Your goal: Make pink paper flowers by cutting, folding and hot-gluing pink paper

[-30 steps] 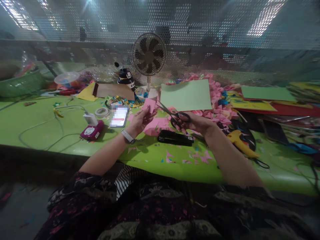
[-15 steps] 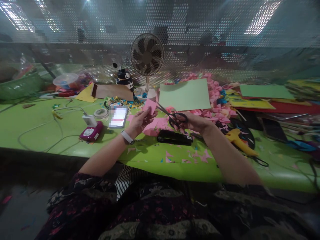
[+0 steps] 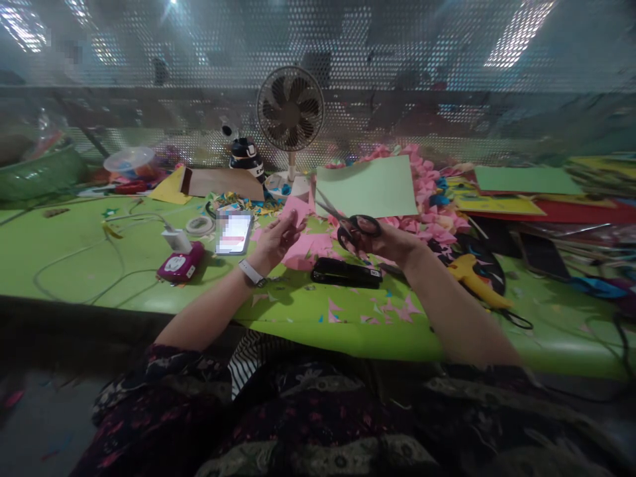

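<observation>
Between the thumb and fingers of my left hand (image 3: 276, 240) is a small piece of pink paper (image 3: 297, 208). My right hand (image 3: 390, 242) has its fingers in the black handles of a pair of scissors (image 3: 336, 213). The blades point up and left toward the paper, slightly parted and a little to its right. Below the hands, more pink paper (image 3: 311, 249) lies on the green table (image 3: 278, 311). A black stapler (image 3: 346, 273) rests in front of it, with pink paper scraps (image 3: 397, 309) nearer the table edge.
A lit phone (image 3: 234, 232), a tape roll (image 3: 200, 226) and a purple box with a charger (image 3: 181, 262) lie left. Behind stand a fan (image 3: 291, 109) and a bottle (image 3: 247, 159). A pale green sheet (image 3: 366, 189) leans on pink paper pieces; a yellow glue gun (image 3: 477, 281) lies right.
The scissors have shifted slightly right, away from the pink paper, and their blades and handles have spread apart. My left hand has moved a little left with the paper.
</observation>
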